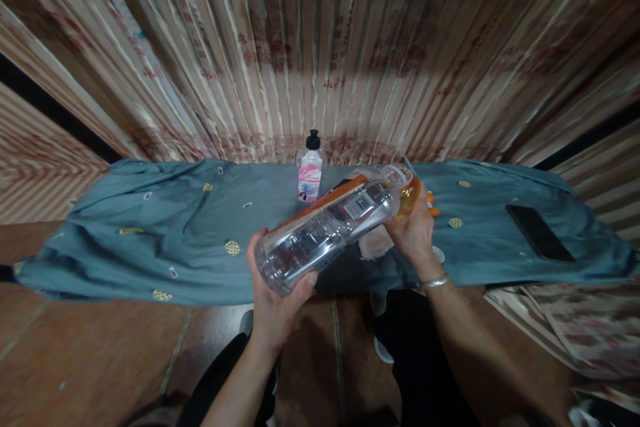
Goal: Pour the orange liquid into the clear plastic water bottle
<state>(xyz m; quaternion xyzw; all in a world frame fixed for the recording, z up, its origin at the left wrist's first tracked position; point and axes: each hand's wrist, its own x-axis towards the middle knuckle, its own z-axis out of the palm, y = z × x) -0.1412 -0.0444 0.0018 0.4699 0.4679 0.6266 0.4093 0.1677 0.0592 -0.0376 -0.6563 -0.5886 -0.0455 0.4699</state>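
Observation:
My left hand [277, 300] is wrapped round the base of a large clear plastic bottle [325, 227] with an orange-edged label and a barcode. The bottle lies tilted across the view, its uncapped neck up at the right. My right hand [413, 227] is closed round a clear container [409, 199] with amber liquid, right beside the bottle's mouth. Whether the two touch, I cannot tell. Part of the container is hidden by the hand and the bottle's neck. Below the bottle's neck lies a pale crumpled item [376, 243].
A clear bottle [311, 177] with a black cap and pink label stands at the table's back. An orange item [433, 205] and a white round cap [439, 254] lie by my right hand. A black phone [540, 233] rests right on the teal cloth [200, 233]. Behind hangs a striped curtain [320, 47].

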